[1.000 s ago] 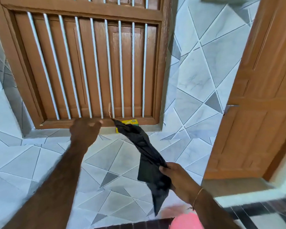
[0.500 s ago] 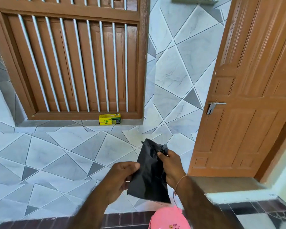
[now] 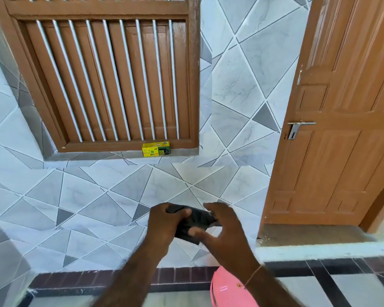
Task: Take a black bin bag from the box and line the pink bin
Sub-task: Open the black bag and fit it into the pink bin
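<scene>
A folded black bin bag is held between both hands in front of me at lower centre. My left hand grips its left edge with the thumb on top. My right hand touches its right side with fingers spread and the thumb under the bag. The yellow box of bags stands on the window sill, well beyond my hands. Part of the pink bin shows at the bottom edge, under my right forearm.
A barred wooden window fills the tiled wall ahead. A brown wooden door with a metal handle stands at the right. A dark tiled skirting band runs along the base of the wall.
My left hand came back from the box on the sill and joined the right on the bag. The bag, hanging long before, is now bunched small between both hands.
</scene>
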`<action>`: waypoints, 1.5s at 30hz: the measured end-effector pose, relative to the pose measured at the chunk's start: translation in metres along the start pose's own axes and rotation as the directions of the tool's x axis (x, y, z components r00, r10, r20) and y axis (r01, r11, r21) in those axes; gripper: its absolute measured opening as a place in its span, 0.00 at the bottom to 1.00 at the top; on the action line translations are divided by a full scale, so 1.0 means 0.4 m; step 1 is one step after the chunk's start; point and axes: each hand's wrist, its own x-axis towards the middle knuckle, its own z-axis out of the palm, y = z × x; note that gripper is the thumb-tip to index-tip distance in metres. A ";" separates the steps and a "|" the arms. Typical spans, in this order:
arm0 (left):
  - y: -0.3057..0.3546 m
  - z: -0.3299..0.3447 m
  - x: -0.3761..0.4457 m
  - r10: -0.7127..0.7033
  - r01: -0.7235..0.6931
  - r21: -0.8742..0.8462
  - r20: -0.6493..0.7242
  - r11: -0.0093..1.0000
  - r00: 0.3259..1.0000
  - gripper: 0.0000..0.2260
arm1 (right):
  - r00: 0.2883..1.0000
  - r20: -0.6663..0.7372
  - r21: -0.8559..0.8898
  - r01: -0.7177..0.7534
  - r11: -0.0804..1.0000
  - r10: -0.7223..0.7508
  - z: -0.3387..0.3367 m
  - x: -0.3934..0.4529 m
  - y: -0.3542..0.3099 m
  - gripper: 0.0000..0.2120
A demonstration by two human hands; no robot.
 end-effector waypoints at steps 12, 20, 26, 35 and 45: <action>-0.012 -0.086 -0.022 -0.002 0.049 -0.382 0.120 0.923 0.993 0.09 | 0.883 -0.191 0.286 -0.368 0.885 0.429 0.102 0.033 -0.070 0.08; -0.062 -0.049 -0.118 0.230 -0.193 -0.200 0.184 0.961 0.955 0.27 | 0.847 -0.082 0.493 -0.423 0.760 0.525 0.114 -0.028 -0.100 0.13; -0.031 -0.022 -0.099 0.226 -0.204 -0.205 0.090 0.957 0.970 0.26 | 0.926 0.032 0.306 -0.368 0.878 0.376 0.038 -0.026 -0.107 0.08; 0.008 0.025 -0.035 0.148 -0.046 -0.254 0.400 0.966 0.905 0.26 | 0.892 0.398 0.323 -0.356 0.877 0.216 -0.118 0.045 -0.062 0.08; 0.062 0.064 -0.056 0.145 -0.145 0.119 0.002 0.982 0.989 0.07 | 0.906 -0.406 -0.101 -0.170 0.980 0.115 -0.115 0.081 0.005 0.12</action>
